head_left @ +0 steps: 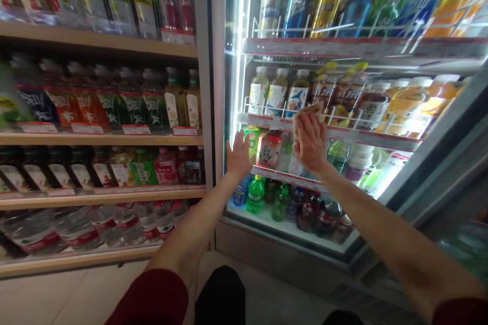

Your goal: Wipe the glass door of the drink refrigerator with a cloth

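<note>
Glass door: swung open at the right of the lit fridge (pixel 244 10), so both arms can reach the bottles inside.
Head view, right hand: the right hand (pixel 310 142) is raised flat before the middle shelf rail (pixel 343 134), its grip pressed around a beige cloth (pixel 307 110) whose top edge shows above the fingers; the palm faces the shelf, as suits wiping.
Head view, left hand: the left hand (pixel 239 155) is spread and released, holding nothing, just beside the fridge's left frame near a green can (pixel 251 142), seemingly for balance.
Cloth position: against the rail front, below the tea bottles (pixel 276 92).
Bottom shelf: green soda bottles (pixel 255 194) stand upright.
Left side: wooden shelves (pixel 99 139) carry rows of drinks.
</note>
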### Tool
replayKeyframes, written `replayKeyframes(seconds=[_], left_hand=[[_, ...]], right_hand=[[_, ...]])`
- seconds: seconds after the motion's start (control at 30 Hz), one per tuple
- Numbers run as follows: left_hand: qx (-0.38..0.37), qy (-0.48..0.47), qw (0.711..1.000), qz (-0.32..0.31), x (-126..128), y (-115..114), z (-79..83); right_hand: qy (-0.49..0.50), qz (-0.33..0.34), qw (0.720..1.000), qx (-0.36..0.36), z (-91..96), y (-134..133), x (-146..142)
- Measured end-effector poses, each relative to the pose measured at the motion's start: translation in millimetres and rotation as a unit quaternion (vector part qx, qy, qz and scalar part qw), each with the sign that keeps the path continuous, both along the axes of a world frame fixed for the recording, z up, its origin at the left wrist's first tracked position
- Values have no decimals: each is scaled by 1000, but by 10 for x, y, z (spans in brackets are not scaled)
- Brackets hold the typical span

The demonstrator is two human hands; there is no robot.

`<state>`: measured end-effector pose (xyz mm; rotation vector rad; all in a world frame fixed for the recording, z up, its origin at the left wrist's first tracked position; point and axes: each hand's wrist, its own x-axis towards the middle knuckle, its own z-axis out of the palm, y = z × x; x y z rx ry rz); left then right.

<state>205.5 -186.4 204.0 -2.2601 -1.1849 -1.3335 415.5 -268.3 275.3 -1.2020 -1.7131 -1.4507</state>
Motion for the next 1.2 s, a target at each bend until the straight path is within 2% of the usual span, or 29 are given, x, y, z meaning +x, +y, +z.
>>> replayKeyframes(seconds=[0.07,0.13,0.3,0.37,0.43,0.53,0.6,0.67,0.73,0.8,0.87,0.93,1.03,1.1,1.13,1.2], left_hand=[[-10,-4,1000,6,-79,51,-55],[-11,-5,1000,9,-133,90,-109],[-9,-1,1000,18,-226,144,-207],[-8,-4,1000,24,-282,171,-231],[-8,-9,999,30,-347,201,-249],[-17,-16,999,35,-423,231,-274],[-23,-19,999,36,-446,230,-296],[-32,-21,999,36,-454,213,-326],[-44,-21,998,34,-463,186,-359],[-57,-21,998,35,-480,157,-385],[-62,-20,997,37,-500,132,-393],[-63,-18,997,37,-509,116,-378],[-61,-24,997,33,-493,107,-331],[-57,-34,997,35,-468,103,-310],[-51,-38,997,37,-454,100,-307],[-35,-36,998,37,-428,92,-320]], right_hand=[[40,-4,999,34,81,58,-45],[34,-6,999,24,41,164,-178],[-89,-1,993,-84,-377,434,-604],[-103,11,989,-108,-430,494,-700],[-69,23,993,-98,-339,546,-760],[6,41,998,-55,-70,669,-863],[5,59,997,-54,35,780,-968],[-32,68,994,-83,-2,877,-1083],[-75,65,987,-125,-158,918,-1163],[-117,59,977,-167,-333,890,-1169],[-142,57,970,-188,-417,811,-1092],[-120,52,977,-167,-350,722,-965],[-37,39,994,-95,-72,647,-805],[-20,35,996,-77,51,646,-780],[-30,35,996,-81,54,653,-794],[-68,34,991,-108,-68,666,-853]])
